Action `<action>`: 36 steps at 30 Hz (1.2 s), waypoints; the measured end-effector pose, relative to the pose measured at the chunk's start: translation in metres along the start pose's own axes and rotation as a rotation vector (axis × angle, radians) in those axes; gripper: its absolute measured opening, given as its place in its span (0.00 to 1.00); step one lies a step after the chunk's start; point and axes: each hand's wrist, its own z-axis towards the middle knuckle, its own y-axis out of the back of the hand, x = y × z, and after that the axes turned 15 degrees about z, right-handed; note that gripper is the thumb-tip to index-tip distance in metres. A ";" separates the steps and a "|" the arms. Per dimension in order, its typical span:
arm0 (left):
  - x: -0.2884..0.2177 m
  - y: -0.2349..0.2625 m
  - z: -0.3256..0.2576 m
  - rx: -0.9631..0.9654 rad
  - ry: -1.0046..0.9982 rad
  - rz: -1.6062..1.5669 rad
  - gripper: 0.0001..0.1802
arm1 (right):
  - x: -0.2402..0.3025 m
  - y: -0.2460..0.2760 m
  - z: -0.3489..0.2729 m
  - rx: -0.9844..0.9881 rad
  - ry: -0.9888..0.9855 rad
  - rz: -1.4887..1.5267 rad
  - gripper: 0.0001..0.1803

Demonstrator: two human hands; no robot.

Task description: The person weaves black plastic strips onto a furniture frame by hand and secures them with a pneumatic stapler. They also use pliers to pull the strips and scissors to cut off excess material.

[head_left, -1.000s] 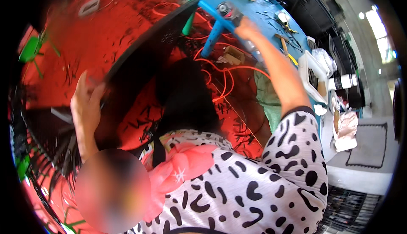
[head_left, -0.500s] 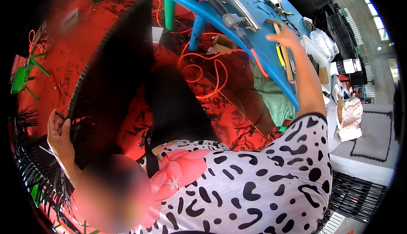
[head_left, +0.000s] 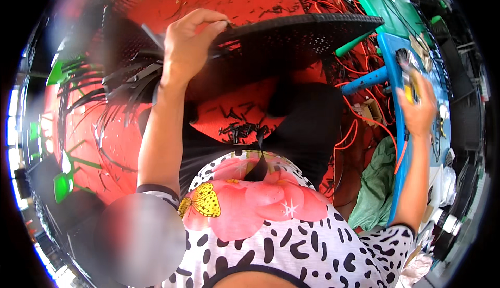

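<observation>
My left hand point(head_left: 190, 40) pinches the near-left end of a black woven panel point(head_left: 291, 35), thumb and forefinger closed at its upper edge. Long loose black strips point(head_left: 133, 82) fan out from the panel beside my left wrist. Over the blue table at the right, my right hand point(head_left: 421, 105) is closed round a tool with a yellow handle point(head_left: 409, 92); motion blur hides its exact kind. Just beyond that hand lies a metal air tool point(head_left: 411, 61) with an orange hose.
The blue table point(head_left: 398, 45) adjoins a green one point(head_left: 372, 6). An orange hose point(head_left: 354, 131) loops down to the red floor point(head_left: 245, 1), which is strewn with black offcuts. Green cloth point(head_left: 375, 189) hangs by the blue table. Green stools point(head_left: 63, 186) stand at the left.
My right hand has taken up the yellow-handled tool from the table. The view has swung, and the panel now lies across in front of me, with my left hand still at its edge.
</observation>
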 end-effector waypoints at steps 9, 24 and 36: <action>-0.022 -0.007 -0.014 -0.035 -0.074 -0.009 0.04 | 0.127 -0.106 0.114 0.194 0.551 0.045 0.23; -0.012 0.019 -0.016 0.311 -0.544 -0.106 0.03 | 0.082 -0.082 0.091 0.089 0.175 0.280 0.23; -0.021 0.015 -0.031 0.236 -0.224 -0.633 0.43 | -0.168 0.091 -0.149 0.116 -0.902 -0.629 0.43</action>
